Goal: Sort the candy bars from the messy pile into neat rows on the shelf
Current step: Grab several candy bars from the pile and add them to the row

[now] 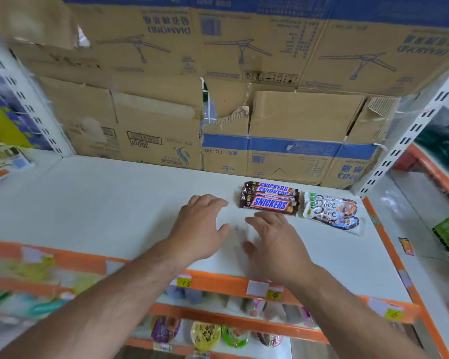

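Both bare forearms reach forward, converging. Left hand [201, 228] palm down, fingers relaxed and spread. Right hand [275, 238] just beside it, palm down, fingers loosely extended. Neither holds anything.

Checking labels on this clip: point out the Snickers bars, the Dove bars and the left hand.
Snickers bars [270, 203]: head view, front bar's blue logo.
Dove bars [332, 212]: head view, middle of the wrappers.
left hand [200, 226]: head view, back of the hand.
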The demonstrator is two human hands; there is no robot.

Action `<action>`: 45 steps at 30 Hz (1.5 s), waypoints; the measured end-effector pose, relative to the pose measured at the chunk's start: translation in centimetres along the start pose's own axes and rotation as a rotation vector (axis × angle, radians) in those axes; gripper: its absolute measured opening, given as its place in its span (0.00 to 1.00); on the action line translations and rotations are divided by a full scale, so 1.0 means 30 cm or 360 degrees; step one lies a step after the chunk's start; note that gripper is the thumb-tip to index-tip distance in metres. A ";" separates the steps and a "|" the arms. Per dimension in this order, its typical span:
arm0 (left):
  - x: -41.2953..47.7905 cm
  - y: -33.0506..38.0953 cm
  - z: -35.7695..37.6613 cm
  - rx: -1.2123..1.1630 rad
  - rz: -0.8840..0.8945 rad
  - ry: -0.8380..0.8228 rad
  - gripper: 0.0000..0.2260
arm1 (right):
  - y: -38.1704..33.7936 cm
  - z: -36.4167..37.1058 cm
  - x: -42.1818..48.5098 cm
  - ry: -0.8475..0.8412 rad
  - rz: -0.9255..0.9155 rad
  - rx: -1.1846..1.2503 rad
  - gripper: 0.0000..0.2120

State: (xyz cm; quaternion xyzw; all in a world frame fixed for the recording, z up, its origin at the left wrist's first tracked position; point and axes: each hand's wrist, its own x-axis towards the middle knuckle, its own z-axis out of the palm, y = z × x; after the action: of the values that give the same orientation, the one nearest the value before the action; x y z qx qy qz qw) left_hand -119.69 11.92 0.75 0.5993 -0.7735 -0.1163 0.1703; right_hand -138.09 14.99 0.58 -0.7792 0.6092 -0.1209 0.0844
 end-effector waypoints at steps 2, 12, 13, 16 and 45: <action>-0.069 0.010 -0.022 -0.0006 -0.0062 0.0040 0.22 | -0.029 -0.016 -0.032 -0.0079 -0.0049 0.0006 0.26; -0.388 -0.076 -0.139 0.0073 -0.0397 0.0167 0.23 | -0.256 0.018 -0.106 -0.0107 -0.0387 0.0234 0.23; -0.413 -0.101 -0.152 0.0076 -0.0425 0.0175 0.23 | -0.288 0.024 -0.106 -0.0102 -0.0415 0.0251 0.23; -0.477 -0.182 -0.194 0.0050 -0.0495 0.0242 0.23 | -0.389 0.042 -0.089 -0.0135 -0.0504 0.0228 0.23; -0.757 -1.508 -0.745 0.0084 -0.0867 0.0275 0.22 | -1.750 0.468 0.476 -0.0375 -0.0778 0.0174 0.23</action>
State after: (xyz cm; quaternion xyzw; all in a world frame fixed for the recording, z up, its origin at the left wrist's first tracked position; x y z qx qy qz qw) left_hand -65.46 22.90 1.01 0.7970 -0.5693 -0.0862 0.1824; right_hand -81.97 13.71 3.00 -0.9061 0.3816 -0.0789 0.1648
